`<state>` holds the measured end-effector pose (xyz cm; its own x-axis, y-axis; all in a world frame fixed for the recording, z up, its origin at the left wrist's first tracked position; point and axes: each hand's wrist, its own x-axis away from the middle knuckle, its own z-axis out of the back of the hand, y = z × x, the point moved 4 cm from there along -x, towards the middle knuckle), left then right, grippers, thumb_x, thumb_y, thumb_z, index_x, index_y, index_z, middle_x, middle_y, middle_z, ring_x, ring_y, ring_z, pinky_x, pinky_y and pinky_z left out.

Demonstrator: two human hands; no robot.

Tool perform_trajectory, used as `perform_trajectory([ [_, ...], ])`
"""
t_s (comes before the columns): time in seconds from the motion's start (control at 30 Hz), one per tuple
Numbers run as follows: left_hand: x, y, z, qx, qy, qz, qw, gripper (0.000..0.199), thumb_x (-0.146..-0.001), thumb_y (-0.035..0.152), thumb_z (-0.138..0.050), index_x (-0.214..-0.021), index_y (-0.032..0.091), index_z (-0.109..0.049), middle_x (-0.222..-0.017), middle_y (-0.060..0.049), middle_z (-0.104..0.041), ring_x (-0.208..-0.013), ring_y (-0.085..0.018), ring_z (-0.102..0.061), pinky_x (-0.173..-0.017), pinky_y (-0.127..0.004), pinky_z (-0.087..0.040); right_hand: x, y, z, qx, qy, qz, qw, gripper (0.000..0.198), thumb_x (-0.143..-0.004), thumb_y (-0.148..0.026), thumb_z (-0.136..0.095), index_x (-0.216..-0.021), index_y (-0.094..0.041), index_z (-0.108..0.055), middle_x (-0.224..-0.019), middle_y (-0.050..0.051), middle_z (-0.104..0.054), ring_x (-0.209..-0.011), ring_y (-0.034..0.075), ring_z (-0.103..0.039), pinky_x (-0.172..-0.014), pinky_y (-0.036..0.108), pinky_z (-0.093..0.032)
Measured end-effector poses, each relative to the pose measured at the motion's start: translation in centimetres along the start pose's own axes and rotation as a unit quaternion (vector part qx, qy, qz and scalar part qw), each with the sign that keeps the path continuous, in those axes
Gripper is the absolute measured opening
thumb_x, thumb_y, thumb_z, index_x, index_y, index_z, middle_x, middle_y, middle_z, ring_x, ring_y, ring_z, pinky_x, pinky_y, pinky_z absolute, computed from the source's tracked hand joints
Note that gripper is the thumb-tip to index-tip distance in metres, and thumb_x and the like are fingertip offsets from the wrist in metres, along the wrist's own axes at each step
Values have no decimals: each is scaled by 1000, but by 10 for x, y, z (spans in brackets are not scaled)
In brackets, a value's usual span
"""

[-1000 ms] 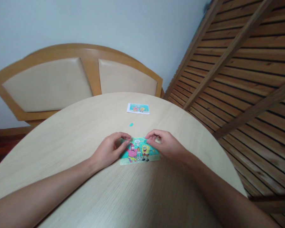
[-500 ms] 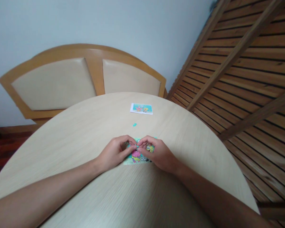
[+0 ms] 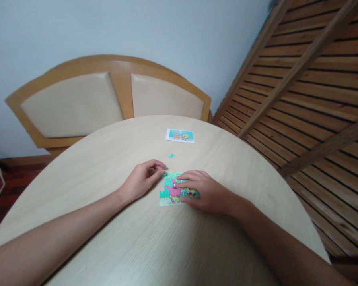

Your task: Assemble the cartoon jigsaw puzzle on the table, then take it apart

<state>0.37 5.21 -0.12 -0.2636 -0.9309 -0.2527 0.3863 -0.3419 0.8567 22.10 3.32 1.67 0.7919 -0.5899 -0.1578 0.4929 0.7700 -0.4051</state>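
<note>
A cartoon jigsaw puzzle (image 3: 175, 191) with a pink starfish figure lies on the table in front of me, with a notch in its left edge. My left hand (image 3: 143, 177) is at its upper left corner, thumb and forefinger pinched on a small teal puzzle piece (image 3: 164, 174). Across the puzzle's right side rests my right hand (image 3: 204, 190), fingers stretched out flat and covering part of the yellow figure. A loose teal puzzle piece (image 3: 171, 155) lies beyond the puzzle, touched by neither hand.
A picture card (image 3: 180, 136) with the same cartoon figures lies farther back on the round wooden table (image 3: 122, 246). Behind the table stands a padded chair back (image 3: 74, 105) against the wall. Wooden slats (image 3: 313, 87) rise along the right.
My hands have moved apart. The left one has drawn to the puzzle's left corner with a piece, while the right has opened and spread flat over the puzzle's right side.
</note>
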Motion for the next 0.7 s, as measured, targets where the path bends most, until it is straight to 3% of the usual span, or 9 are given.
perform_trajectory([
  [0.23,2,2,0,-49,-27,-41,998,22,-89,38,-68,-88,18,-75,-89,-6,-75,-85,-19,-66,-79,-31,-50,7,9,13,9,-15,6,1000,36,-86,-38,-72,-118,-24,-73,-128,10,-69,-121,27,-61,-104,45,-43],
  [0.43,6,11,-8,-76,-58,-70,993,18,-91,36,-68,-89,21,-77,-90,-6,-74,-93,-22,-63,-87,-35,-48,6,7,15,13,5,9,1000,33,-80,-31,-75,-112,-23,-73,-122,9,-71,-115,26,-64,-101,44,-44],
  [0.7,5,14,-9,-137,-48,-72,987,14,-92,34,-68,-91,24,-77,-88,-4,-74,-92,-22,-63,-84,-35,-49,5,1,15,-2,2,15,1000,31,-78,-31,-77,-108,-22,-73,-120,9,-71,-114,27,-63,-101,45,-44],
])
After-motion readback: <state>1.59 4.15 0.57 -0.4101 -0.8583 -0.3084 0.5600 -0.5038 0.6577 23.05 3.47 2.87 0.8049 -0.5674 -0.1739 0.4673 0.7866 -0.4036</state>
